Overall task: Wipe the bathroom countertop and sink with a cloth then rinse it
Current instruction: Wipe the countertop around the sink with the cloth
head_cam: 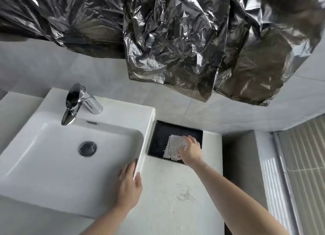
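Note:
A white textured cloth [173,145] lies in a black tray [159,139] at the back of the pale countertop [172,190], right of the sink. My right hand [190,151] rests on the cloth's right side, fingers curled onto it. My left hand [129,181] lies flat, fingers apart, on the right rim of the white rectangular sink [52,164], holding nothing. The sink has a round chrome drain [87,148] and a chrome faucet [73,103] at its back edge. A damp smear shows on the countertop near its front.
Crinkled black plastic sheeting [175,41] hangs over the wall above the counter. The countertop ends at a drop on the right, beside a grey ledge [241,155] and a tiled area [299,155]. Grey tiled wall runs behind the sink.

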`<act>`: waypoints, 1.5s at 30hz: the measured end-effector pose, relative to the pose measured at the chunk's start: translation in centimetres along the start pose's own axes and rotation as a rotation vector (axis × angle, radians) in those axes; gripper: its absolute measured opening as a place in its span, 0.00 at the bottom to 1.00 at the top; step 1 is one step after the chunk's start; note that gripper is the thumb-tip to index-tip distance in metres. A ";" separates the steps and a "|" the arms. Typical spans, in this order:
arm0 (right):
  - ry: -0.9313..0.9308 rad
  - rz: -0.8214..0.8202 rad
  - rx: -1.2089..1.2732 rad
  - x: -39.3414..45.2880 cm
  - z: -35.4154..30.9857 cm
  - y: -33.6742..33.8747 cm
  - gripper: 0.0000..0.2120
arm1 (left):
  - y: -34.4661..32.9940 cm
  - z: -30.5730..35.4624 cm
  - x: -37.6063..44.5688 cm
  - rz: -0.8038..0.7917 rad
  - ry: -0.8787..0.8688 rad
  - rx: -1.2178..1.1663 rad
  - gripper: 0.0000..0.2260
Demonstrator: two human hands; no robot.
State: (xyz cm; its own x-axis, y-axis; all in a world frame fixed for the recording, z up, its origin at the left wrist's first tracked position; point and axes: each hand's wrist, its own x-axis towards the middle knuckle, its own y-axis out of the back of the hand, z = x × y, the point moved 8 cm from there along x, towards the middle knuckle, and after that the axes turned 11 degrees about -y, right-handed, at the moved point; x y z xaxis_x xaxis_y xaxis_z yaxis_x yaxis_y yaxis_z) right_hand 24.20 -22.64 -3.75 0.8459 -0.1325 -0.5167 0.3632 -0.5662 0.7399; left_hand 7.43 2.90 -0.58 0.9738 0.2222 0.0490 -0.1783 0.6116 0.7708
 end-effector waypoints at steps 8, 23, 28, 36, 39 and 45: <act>0.014 0.089 -0.460 2.2 -1.5 -0.7 0.30 | -0.1 -0.4 0.0 -0.011 -0.011 0.056 0.23; 0.296 0.044 0.177 -10.9 -1.9 6.5 0.09 | -0.7 -0.6 0.1 -0.036 0.027 -0.010 0.21; 0.158 0.044 0.377 -15.0 3.4 6.3 0.06 | -0.8 -0.6 0.1 -0.120 0.069 -0.028 0.23; -0.221 0.116 -0.022 -16.3 18.2 -0.9 0.30 | 1.2 -1.1 -1.9 -0.362 0.122 -0.038 0.26; -0.074 0.102 -0.069 -16.3 17.5 -2.1 0.35 | 5.1 0.0 -5.7 -0.291 0.020 0.032 0.20; 0.011 0.098 -0.097 -14.4 13.4 -3.2 0.22 | 10.9 1.7 -14.5 -0.114 -0.238 0.019 0.13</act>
State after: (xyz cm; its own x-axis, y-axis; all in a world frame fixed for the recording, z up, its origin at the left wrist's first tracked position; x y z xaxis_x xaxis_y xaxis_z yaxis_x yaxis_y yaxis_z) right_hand 5.61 -29.80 -4.43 0.8833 -0.1739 -0.4353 0.3143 -0.4692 0.8253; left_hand -8.44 5.08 8.16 0.9937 -0.0333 0.1074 -0.0652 0.6073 0.7918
